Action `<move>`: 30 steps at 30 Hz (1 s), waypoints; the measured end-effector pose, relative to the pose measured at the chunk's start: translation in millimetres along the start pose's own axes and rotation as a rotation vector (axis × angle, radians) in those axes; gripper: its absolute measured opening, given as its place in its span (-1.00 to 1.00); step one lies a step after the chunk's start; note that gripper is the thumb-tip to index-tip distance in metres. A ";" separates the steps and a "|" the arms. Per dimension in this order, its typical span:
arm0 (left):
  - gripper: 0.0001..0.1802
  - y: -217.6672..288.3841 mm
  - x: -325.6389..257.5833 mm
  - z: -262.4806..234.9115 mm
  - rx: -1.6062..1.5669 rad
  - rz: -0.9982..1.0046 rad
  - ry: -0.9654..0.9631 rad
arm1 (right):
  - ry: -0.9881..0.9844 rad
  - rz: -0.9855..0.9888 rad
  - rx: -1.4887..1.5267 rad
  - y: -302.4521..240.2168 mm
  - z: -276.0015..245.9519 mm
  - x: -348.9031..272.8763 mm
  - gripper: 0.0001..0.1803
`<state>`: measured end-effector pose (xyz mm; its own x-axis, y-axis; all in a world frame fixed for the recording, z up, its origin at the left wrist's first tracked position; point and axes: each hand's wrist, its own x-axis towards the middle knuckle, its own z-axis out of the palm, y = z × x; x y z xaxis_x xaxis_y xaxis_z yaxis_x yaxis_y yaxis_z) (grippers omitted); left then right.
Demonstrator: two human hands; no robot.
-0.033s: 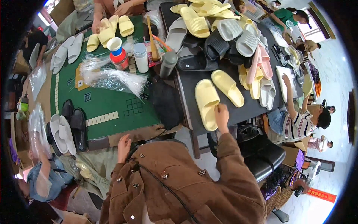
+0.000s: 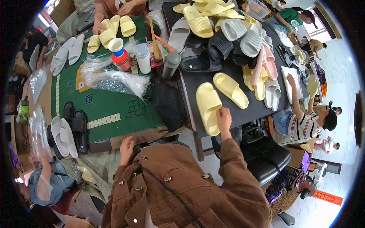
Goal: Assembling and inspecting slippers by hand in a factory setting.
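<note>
My right hand [image 2: 224, 119] grips the side edge of a pale yellow slide slipper [image 2: 208, 102] at the near edge of the black table. A second yellow slipper [image 2: 231, 90] lies just beyond it, sole down, not touched by a hand. My left hand [image 2: 127, 146] hangs in front of my jacket by the near edge of the green-topped table, fingers loosely curled and apart, holding nothing. Nearest to it on that table are a pair of white slippers [image 2: 64, 137] and black slippers [image 2: 80, 131].
A heap of yellow, grey, black and pink slippers [image 2: 218, 45] covers the far black table. Bundled clear plastic strips [image 2: 118, 81], a white tumbler [image 2: 143, 59] and a grey bottle [image 2: 172, 64] stand on the green table [image 2: 110, 133]. A black chair [image 2: 266, 159] is at right; co-workers sit around.
The yellow slipper in my right hand has shifted slightly left and toward me, with the hand moving along. The second slipper has edged slightly left. My left hand stays put.
</note>
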<state>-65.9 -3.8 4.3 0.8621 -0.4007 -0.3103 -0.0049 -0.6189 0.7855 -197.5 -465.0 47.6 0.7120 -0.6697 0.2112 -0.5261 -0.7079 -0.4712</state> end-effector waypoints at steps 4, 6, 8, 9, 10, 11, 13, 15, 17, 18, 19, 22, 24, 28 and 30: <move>-0.68 8.1 4.1 3.5 -0.082 -0.008 -0.031 | -0.087 -0.040 0.125 -51.3 -14.2 -35.9 -0.85; -0.68 10.7 3.8 5.1 -0.091 0.012 -0.035 | -0.146 -0.049 0.114 -53.0 -15.2 -38.4 -0.84; -0.67 13.8 3.8 4.9 -0.102 0.033 -0.035 | -0.048 0.009 0.048 -43.7 -10.6 -27.6 -0.76; -0.67 15.7 4.1 4.2 -0.046 0.030 -0.039 | -0.007 0.073 0.053 -35.3 -9.8 -22.6 -0.66; -0.67 16.2 3.6 3.4 0.011 0.027 -0.040 | 0.022 0.097 0.021 -26.6 -8.9 -14.2 -0.61; -0.67 14.8 2.2 3.3 0.009 0.024 -0.035 | 0.050 0.117 -0.009 -23.9 -10.1 -4.5 -0.55; -0.66 10.1 -1.8 3.9 -0.036 0.004 -0.005 | 0.000 0.210 -0.002 -24.9 -17.2 11.5 -0.47; -0.66 3.1 -5.1 4.7 -0.044 -0.005 0.014 | -0.064 0.218 0.003 -26.9 -19.5 22.9 -0.32; -0.66 -1.7 -9.7 6.8 -0.051 -0.015 0.033 | 0.036 0.193 0.118 -33.7 -22.5 31.0 -0.18; -0.66 -3.0 -11.8 8.4 -0.064 -0.024 0.036 | 0.041 0.207 0.129 -30.6 -21.1 35.6 -0.09; -0.66 -3.1 -12.7 9.0 -0.077 -0.030 0.036 | 0.037 0.201 0.130 -22.9 -17.3 38.7 -0.09; -0.65 1.3 -14.0 7.6 -0.082 -0.055 0.015 | 0.131 0.258 0.276 2.0 -8.3 48.1 -0.40; -0.65 4.8 -12.8 6.1 -0.076 -0.059 0.010 | 0.043 0.156 0.149 15.5 -6.4 49.1 -0.55; -0.65 5.4 -11.9 5.5 -0.065 -0.050 0.004 | -0.130 0.067 0.099 0.7 -13.7 35.3 -0.76; -0.65 -1.1 -12.7 8.2 -0.092 -0.052 0.013 | -0.302 0.185 0.127 -38.1 -31.5 28.1 -0.76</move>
<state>-81.0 -3.6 3.0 0.8667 -0.3604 -0.3450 0.0855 -0.5739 0.8145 -172.0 -464.0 98.5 0.7256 -0.6737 -0.1404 -0.6101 -0.5354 -0.5841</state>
